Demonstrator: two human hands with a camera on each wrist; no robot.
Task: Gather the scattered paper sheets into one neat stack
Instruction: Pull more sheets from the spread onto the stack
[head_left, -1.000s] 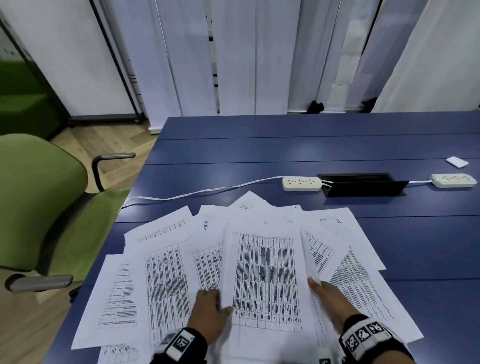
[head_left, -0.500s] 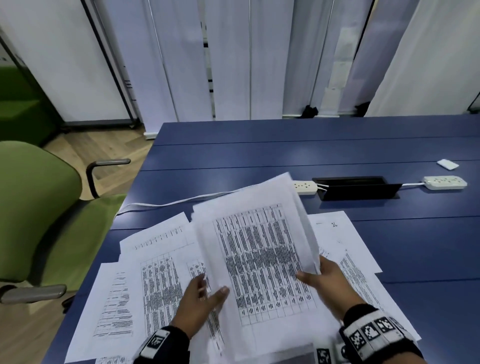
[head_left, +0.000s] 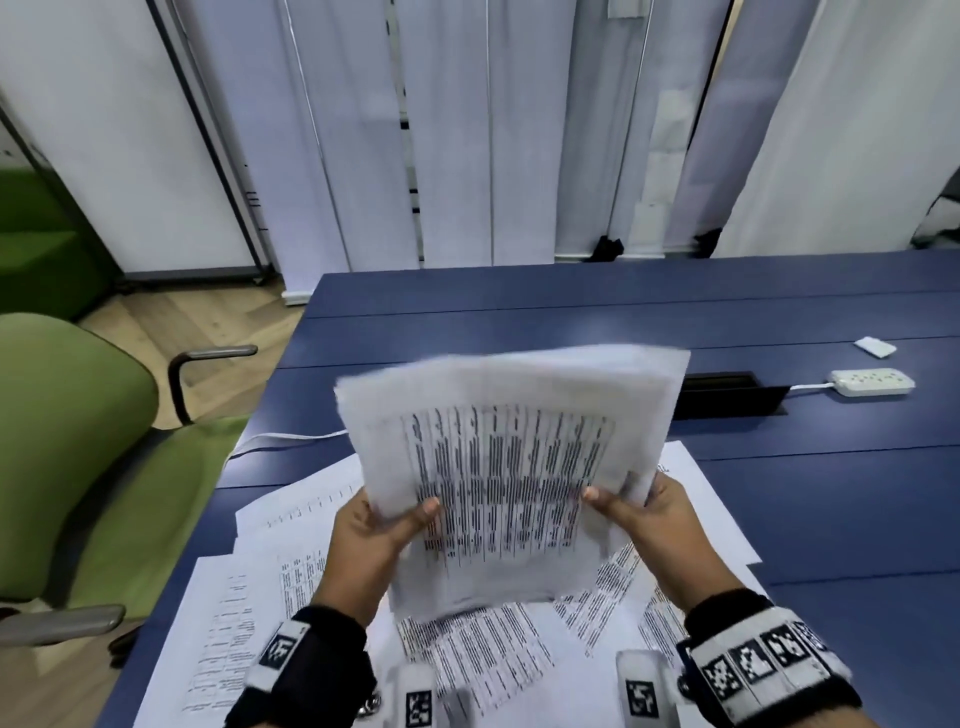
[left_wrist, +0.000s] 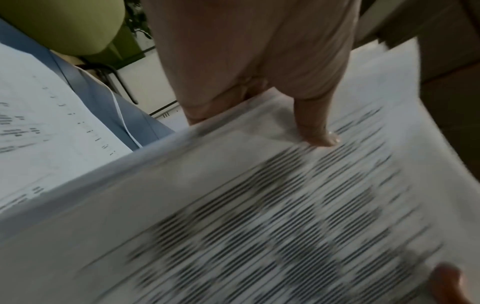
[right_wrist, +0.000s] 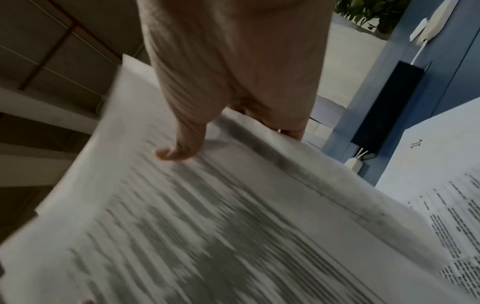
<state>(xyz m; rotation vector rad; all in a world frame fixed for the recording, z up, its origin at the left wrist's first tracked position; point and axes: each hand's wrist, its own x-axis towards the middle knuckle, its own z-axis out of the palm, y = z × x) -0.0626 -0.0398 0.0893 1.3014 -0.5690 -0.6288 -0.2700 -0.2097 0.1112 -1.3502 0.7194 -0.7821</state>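
A bundle of printed sheets (head_left: 509, 467) hangs tilted above the blue table (head_left: 571, 312), held at both side edges. My left hand (head_left: 384, 525) pinches its left edge, thumb on the printed face. On the other side my right hand (head_left: 628, 504) pinches the right edge the same way. The left wrist view has the bundle (left_wrist: 259, 216) with the left hand (left_wrist: 259, 115) on its edge, and the right wrist view has the same bundle (right_wrist: 207, 216) under the right hand (right_wrist: 228, 133). Several loose sheets (head_left: 291, 597) still lie fanned on the table beneath, blurred in places.
A green office chair (head_left: 67, 457) stands at the table's left edge. Behind the bundle lie a white cable (head_left: 291, 439), a black cable hatch (head_left: 727, 397), a white power strip (head_left: 872, 382) and a small white card (head_left: 875, 346). Vertical blinds hang beyond the table.
Both hands have lifted a bundle of sheets off the fanned pile and raised it, turning it towards me. It now hides the nearer power strip.
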